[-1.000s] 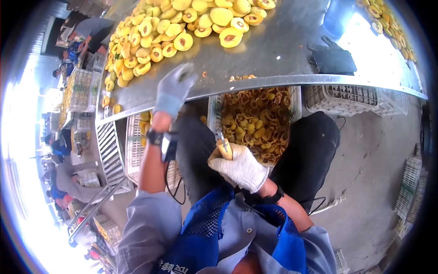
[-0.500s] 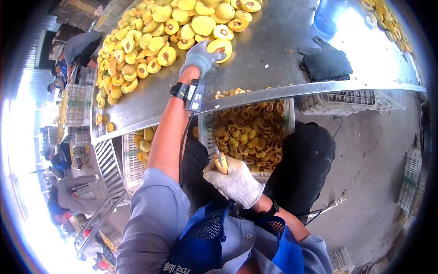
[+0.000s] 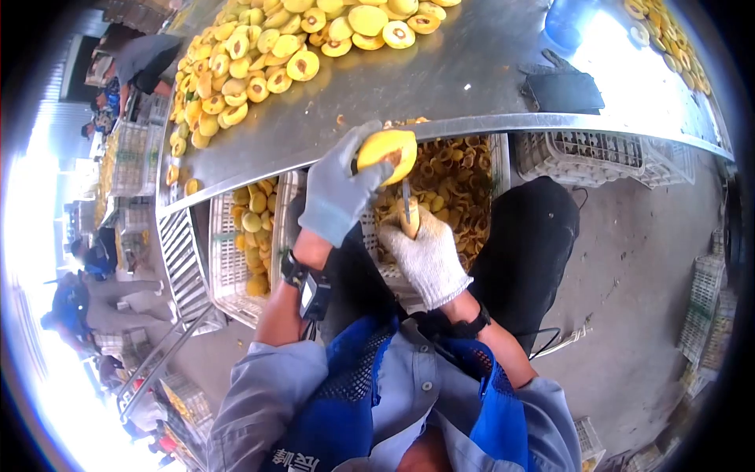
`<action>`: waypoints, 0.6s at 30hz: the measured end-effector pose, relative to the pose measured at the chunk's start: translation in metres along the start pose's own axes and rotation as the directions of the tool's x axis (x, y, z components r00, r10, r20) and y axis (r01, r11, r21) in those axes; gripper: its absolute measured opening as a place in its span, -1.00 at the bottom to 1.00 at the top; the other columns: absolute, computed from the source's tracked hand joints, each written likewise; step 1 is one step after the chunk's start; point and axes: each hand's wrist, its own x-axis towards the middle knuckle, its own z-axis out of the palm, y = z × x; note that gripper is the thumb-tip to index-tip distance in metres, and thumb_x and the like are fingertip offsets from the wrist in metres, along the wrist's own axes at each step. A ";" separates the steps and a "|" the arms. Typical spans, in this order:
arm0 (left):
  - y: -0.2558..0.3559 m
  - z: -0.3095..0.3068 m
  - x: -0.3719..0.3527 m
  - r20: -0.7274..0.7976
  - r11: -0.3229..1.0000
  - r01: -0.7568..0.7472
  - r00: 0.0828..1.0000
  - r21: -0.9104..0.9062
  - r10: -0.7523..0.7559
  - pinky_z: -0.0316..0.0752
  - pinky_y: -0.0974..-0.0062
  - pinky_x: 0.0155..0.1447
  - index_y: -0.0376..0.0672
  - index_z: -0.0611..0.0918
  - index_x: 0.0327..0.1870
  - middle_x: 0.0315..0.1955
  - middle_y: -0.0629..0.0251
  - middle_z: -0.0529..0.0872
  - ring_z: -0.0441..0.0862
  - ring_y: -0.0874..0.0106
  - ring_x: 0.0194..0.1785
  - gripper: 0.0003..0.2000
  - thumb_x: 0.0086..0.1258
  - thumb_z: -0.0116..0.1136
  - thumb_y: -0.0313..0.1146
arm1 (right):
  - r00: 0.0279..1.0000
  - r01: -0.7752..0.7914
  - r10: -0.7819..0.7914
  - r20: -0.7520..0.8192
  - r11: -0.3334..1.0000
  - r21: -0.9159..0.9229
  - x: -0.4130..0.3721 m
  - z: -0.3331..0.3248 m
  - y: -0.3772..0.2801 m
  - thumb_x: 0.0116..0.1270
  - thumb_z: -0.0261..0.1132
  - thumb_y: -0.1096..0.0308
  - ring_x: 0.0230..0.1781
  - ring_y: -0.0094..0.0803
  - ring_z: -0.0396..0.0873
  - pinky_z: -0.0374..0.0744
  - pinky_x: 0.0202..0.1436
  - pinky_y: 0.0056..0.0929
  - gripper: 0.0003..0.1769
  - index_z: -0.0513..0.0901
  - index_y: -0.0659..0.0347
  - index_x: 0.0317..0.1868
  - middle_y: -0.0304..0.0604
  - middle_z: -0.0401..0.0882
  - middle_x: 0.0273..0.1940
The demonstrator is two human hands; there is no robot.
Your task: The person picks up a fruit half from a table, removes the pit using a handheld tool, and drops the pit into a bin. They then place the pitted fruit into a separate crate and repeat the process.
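Note:
My left hand (image 3: 336,187), in a grey glove, is closed around a yellow peach half (image 3: 393,154) whose brown pit cavity shows. It is held just off the table's front edge. Below it, my right hand (image 3: 429,256), in a white knitted glove, grips a small knife (image 3: 410,218) by its wooden handle. The blade points up, its tip right at the lower edge of the peach half. Under both hands stands a crate of peach scraps (image 3: 452,177). A large heap of peach halves (image 3: 271,51) covers the table's far left part.
The metal table (image 3: 440,86) carries a black glove with a dark pad (image 3: 562,90) and a blue container (image 3: 565,23). A crate of whole-looking peaches (image 3: 228,271) stands left of my legs. Stacked crates (image 3: 582,153) sit under the table's right side. Other people (image 3: 141,63) are far left.
My left hand has come from the heap towards me, bringing a peach half over the table edge. My right hand has risen slightly to the right, so the knife meets the fruit.

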 end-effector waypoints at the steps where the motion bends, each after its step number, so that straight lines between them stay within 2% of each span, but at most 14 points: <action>1: 0.000 -0.001 -0.012 -0.012 0.999 -0.025 1.000 0.022 0.025 0.63 0.60 0.12 -0.28 0.60 0.41 0.10 0.25 0.78 0.69 0.59 0.04 -0.45 0.37 0.40 -0.50 | 1.000 -0.012 0.012 -0.001 0.999 -0.036 -0.001 0.000 -0.002 0.32 0.41 0.34 -0.34 -0.34 0.75 0.68 -0.18 -0.31 -0.80 0.74 0.28 -0.12 -0.06 0.77 -0.34; 2: 0.000 -0.002 -0.024 -0.025 0.998 -0.051 0.998 0.044 0.052 0.62 0.57 0.21 -0.30 0.59 0.41 0.13 0.24 0.77 0.69 0.58 0.10 -0.45 0.36 0.39 -0.50 | 1.000 -0.021 0.021 -0.001 0.997 -0.073 -0.001 0.000 -0.005 0.33 0.41 0.34 -0.33 -0.32 0.76 0.68 -0.17 -0.30 -0.79 0.73 0.28 -0.11 -0.05 0.77 -0.34; 3: 0.005 -0.003 -0.034 -0.026 0.998 0.036 0.999 -0.043 -0.037 0.51 0.50 0.40 -0.35 0.60 0.39 0.18 0.18 0.78 0.66 0.53 0.24 -0.44 0.34 0.41 -0.50 | 1.000 -0.028 0.028 -0.002 0.994 -0.110 -0.002 0.001 -0.007 0.33 0.41 0.34 -0.32 -0.29 0.76 0.68 -0.17 -0.29 -0.78 0.72 0.29 -0.10 -0.03 0.78 -0.33; 6: 0.000 -0.005 -0.054 -0.052 1.000 -0.001 0.999 -0.028 -0.001 0.53 0.51 0.37 -0.36 0.61 0.37 0.18 0.13 0.78 0.68 0.51 0.24 -0.44 0.31 0.42 -0.49 | 0.999 0.035 -0.035 -0.001 0.980 -0.194 -0.005 0.006 0.003 0.35 0.42 0.31 -0.30 -0.21 0.78 0.68 -0.15 -0.27 -0.75 0.71 0.30 -0.06 0.03 0.78 -0.31; 7: 0.000 -0.004 -0.058 -0.093 1.000 -0.013 0.996 0.013 0.014 0.55 0.47 0.37 -0.34 0.64 0.34 0.18 0.08 0.79 0.72 0.43 0.25 -0.46 0.30 0.43 -0.49 | 1.000 0.013 -0.012 0.002 0.985 -0.171 -0.006 0.008 0.004 0.36 0.43 0.29 -0.30 -0.13 0.78 0.68 -0.16 -0.25 -0.74 0.71 0.29 -0.06 0.06 0.78 -0.30; 10: -0.004 -0.005 -0.065 -0.140 0.990 -0.098 0.984 0.105 0.113 0.58 0.43 0.36 -0.32 0.66 0.31 0.17 0.05 0.79 0.76 0.33 0.24 -0.48 0.29 0.44 -0.47 | 0.999 0.036 -0.034 0.013 0.980 -0.194 -0.012 0.008 -0.004 0.43 0.31 0.19 -0.14 0.30 0.70 0.64 -0.11 0.04 -0.67 0.69 0.35 -0.09 0.33 0.71 -0.23; 13: -0.002 -0.005 -0.072 -0.176 0.989 -0.102 0.977 0.103 0.119 0.61 0.40 0.33 -0.29 0.68 0.27 0.15 0.02 0.79 0.77 0.24 0.23 -0.51 0.28 0.45 -0.46 | 1.000 0.009 -0.009 0.001 0.979 -0.204 -0.016 0.009 -0.009 0.45 0.31 0.17 -0.14 0.30 0.70 0.64 -0.11 0.04 -0.66 0.69 0.35 -0.10 0.33 0.71 -0.23; 16: 0.003 -0.004 -0.077 -0.201 0.990 -0.089 0.973 0.113 0.110 0.62 0.39 0.31 -0.29 0.70 0.25 0.14 0.02 0.79 0.78 0.23 0.21 -0.52 0.27 0.46 -0.45 | 0.996 0.083 -0.090 -0.016 0.965 -0.251 -0.015 0.011 0.003 0.36 0.45 0.29 -0.31 -0.16 0.78 0.67 -0.19 -0.24 -0.75 0.71 0.29 -0.09 0.05 0.78 -0.32; 18: 0.004 -0.005 -0.080 -0.197 0.986 -0.105 0.972 0.131 0.130 0.62 0.39 0.30 -0.30 0.70 0.23 0.14 0.02 0.80 0.78 0.23 0.20 -0.53 0.27 0.45 -0.45 | 0.997 0.076 -0.080 -0.014 0.975 -0.207 -0.017 0.010 0.002 0.36 0.44 0.30 -0.32 -0.17 0.77 0.67 -0.19 -0.24 -0.76 0.70 0.30 -0.11 0.05 0.77 -0.33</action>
